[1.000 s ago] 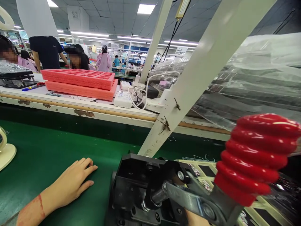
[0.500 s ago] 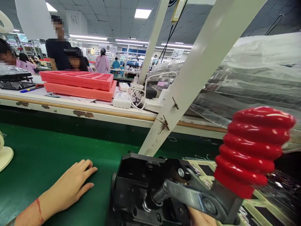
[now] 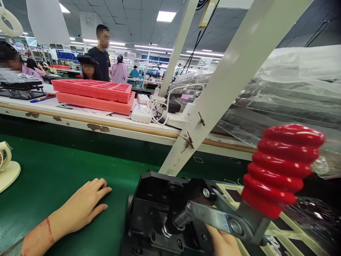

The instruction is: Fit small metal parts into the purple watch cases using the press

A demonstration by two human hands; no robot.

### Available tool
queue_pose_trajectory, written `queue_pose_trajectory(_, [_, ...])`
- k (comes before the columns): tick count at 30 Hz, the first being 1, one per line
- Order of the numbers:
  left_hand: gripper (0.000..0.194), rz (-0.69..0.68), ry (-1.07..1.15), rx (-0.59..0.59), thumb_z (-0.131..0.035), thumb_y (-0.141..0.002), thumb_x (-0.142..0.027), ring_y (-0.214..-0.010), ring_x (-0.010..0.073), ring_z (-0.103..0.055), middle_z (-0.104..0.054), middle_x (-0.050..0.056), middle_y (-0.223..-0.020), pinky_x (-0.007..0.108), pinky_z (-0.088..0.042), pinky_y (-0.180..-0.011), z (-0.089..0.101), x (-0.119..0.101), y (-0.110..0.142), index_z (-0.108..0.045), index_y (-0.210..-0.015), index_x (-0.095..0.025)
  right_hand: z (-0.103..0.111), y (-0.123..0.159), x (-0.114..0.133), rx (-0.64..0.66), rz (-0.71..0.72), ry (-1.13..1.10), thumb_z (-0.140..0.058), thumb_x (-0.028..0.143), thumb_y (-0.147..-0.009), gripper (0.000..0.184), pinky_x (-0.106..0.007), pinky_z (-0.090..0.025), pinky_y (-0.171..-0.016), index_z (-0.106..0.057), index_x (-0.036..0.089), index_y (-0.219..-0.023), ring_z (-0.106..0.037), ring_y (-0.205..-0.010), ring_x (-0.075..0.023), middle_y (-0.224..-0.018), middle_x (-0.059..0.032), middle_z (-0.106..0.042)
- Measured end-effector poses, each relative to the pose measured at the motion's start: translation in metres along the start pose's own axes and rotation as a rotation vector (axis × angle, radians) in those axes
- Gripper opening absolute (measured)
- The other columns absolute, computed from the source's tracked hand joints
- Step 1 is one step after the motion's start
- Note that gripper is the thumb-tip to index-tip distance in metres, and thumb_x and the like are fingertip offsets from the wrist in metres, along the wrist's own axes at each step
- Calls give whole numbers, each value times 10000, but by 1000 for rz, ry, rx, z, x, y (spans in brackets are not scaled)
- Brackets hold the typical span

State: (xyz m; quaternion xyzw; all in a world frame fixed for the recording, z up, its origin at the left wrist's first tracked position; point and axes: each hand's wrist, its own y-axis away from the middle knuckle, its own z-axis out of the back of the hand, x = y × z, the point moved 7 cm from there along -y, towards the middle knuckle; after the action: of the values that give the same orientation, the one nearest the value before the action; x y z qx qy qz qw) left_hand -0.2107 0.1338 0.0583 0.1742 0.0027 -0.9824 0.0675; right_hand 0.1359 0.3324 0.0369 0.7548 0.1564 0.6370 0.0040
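Observation:
My left hand [image 3: 82,204] lies flat on the green bench mat [image 3: 53,167], fingers slightly curled, holding nothing. A red mark crosses the wrist. At the bottom edge, my right hand [image 3: 221,241] sits under the steel lever [image 3: 213,217] of a toggle clamp, partly hidden by it and cut off by the frame. The lever ends in a red ribbed rubber handle [image 3: 279,170], which rises to the right. The clamp is bolted to a black metal fixture block [image 3: 151,217] standing on the mat between my hands.
A white upright strut [image 3: 213,106] rises behind the fixture, with clear plastic sheeting [image 3: 282,99] to its right. The far bench holds stacked pink foam trays [image 3: 93,94], white power adapters and cables. A white tape holder [image 3: 7,167] stands at left. Several people stand beyond.
The view has shifted slightly, so the red handle sits further left and more of my right hand shows below the lever. My left hand stays in place on the mat.

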Motion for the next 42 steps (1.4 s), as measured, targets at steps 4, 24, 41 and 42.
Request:
queue_pose_trajectory(4, [404,-3,-11,-2,-577,-1130,-309,-1205,312,-655,-643,116,-1382,506,-569,-1038,0,1,0,-669,-1520,-260,-5,4,4,9,21,-2,-1049,569,-656,561,-341,-584,-603,-850,222,-1049,-675,-615,-250,-638,-3,-725])
queue_pose_trajectory(24, [419,-10,-22,-6,-579,-1144,-347,-1185,294,-635,-624,115,-1391,472,-550,-1033,0,4,1,-647,-1546,-253,-14,16,25,-66,109,-58,-1092,387,-488,521,-343,-631,-648,-781,243,-880,-776,-843,-300,-877,-45,-825])
queue_pose_trajectory(41, [397,-31,-35,-25,-562,-1145,-340,-1162,295,-653,-641,120,-1365,446,-564,-1012,0,4,2,-669,-1517,-252,-19,18,28,-91,116,-86,-1071,377,-508,498,-311,-600,-614,-795,244,-900,-723,-761,-246,-833,-21,-810])
queue_pose_trajectory(42, [394,-35,-34,-31,-560,-1145,-342,-1159,295,-654,-641,119,-1362,444,-563,-1012,0,5,2,-670,-1513,-254,-19,18,27,-85,121,-80,-1071,388,-519,489,-312,-604,-616,-794,242,-894,-722,-762,-248,-801,-20,-800])
